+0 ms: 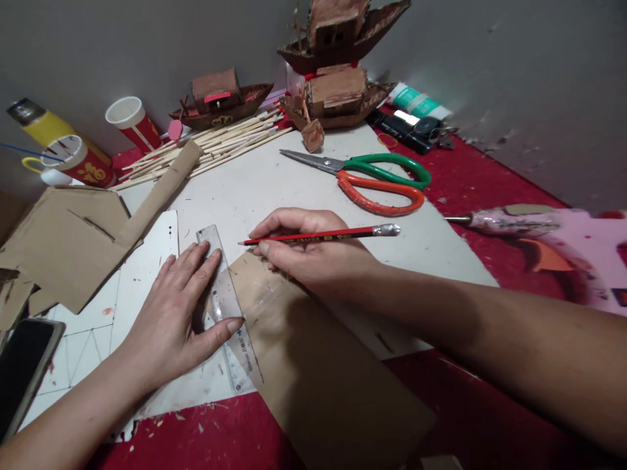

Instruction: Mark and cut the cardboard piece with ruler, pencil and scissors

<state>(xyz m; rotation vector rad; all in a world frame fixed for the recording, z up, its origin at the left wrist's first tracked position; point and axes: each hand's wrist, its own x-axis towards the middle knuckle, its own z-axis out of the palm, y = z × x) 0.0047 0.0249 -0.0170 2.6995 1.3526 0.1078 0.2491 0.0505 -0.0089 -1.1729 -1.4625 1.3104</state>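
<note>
My left hand (pixel 183 307) lies with its fingers spread on a clear ruler (pixel 226 287), pressing it down over the left edge of a brown cardboard sheet (pixel 333 365). A red and black pencil (pixel 318 236) is pinched in my right hand (pixel 313 251), its tip pointing left, close to the upper part of the ruler. That hand rests at the top corner of the cardboard, where faint pencil marks show. A dark line runs along the ruler's lower right side. White board (pixel 264 189) lies beneath.
Scissors (pixel 362 176) lie beyond my right hand; a pink glue gun (pixel 578 248) is at the right. Wooden sticks (pixel 235 143), model boats (pixel 337 98), cups (pixel 134 124) and a yellow bottle (pixel 53 130) stand behind. Cut cardboard (pixel 83 235) and a phone (pixel 27 365) are left.
</note>
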